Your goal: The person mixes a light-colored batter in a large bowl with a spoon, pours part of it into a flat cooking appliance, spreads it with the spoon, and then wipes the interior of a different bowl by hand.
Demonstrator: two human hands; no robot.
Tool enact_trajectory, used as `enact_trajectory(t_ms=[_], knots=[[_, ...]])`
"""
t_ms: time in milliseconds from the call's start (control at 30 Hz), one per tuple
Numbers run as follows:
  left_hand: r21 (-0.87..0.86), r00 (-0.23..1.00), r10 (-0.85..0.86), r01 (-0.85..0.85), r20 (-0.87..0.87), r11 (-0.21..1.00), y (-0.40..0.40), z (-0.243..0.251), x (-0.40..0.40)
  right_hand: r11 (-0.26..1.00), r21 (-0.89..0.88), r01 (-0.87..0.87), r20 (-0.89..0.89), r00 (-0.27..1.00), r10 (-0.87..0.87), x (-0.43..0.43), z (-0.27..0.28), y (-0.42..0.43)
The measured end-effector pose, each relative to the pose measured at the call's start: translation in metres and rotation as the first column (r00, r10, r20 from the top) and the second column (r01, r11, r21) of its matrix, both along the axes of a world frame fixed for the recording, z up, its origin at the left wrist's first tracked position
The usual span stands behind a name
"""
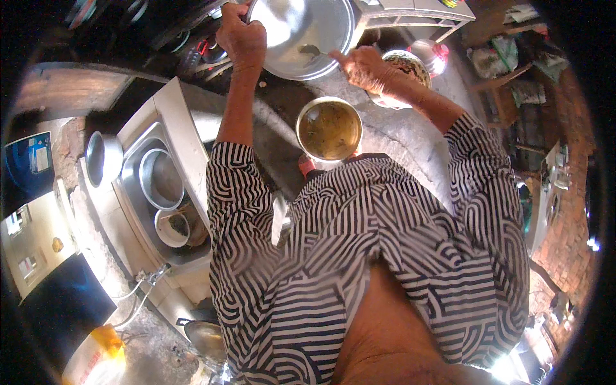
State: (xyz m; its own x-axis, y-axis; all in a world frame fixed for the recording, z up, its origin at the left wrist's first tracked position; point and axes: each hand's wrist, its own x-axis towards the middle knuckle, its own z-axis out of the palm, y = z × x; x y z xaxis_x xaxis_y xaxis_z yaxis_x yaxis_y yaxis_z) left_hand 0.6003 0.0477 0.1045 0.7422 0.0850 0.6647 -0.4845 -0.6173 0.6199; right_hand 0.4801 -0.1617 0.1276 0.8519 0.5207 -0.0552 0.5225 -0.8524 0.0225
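Observation:
My left hand [242, 41] is closed at the left edge of a large, round, shiny metal pan [288, 60]; its exact grip on the rim or a handle is hidden. Glare covers part of the pan's inside. From my right hand [365, 72] a metal spoon [313, 49] reaches over the pan's right rim, its bowl inside. Between the pan and my body, a round metal pot [329, 129] holds murky yellow-brown liquid with dark bits. Partly behind my right forearm stands a bowl [409, 62] with what looks like food scraps.
On my left is a steel sink [139, 202] in a tiled counter, holding a metal basin [162, 179] and a smaller bowl [165, 234]. Another metal pot [102, 159] stands on the sink's far side. A pinkish plastic container [430, 55] and a low table [414, 19] are ahead right.

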Motion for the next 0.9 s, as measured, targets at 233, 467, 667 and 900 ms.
enact_trajectory(t_ms=[233, 467, 667, 900], knots=[[-0.018, 1.000, -0.022, 0.022, -0.011, 1.000, -0.005, 0.009, -0.003, 0.945, -0.250, -0.210, 0.284, 0.917, 0.279, 0.038, 0.007, -0.034], [-0.008, 1.000, -0.023, 0.023, -0.017, 1.000, 0.005, 0.015, -0.004, 0.961, -0.275, -0.021, 0.187, 0.979, 0.075, 0.023, -0.003, -0.004], [-0.043, 0.998, -0.057, 0.056, -0.029, 0.998, -0.009, 0.018, -0.007, 0.954, 0.192, 0.231, -0.103, 0.971, -0.215, 0.020, 0.026, 0.014], [-0.047, 0.998, -0.031, 0.029, -0.053, 0.998, 0.002, 0.025, -0.012, 0.949, 0.309, -0.057, 0.156, 0.988, 0.009, -0.006, 0.017, 0.026]])
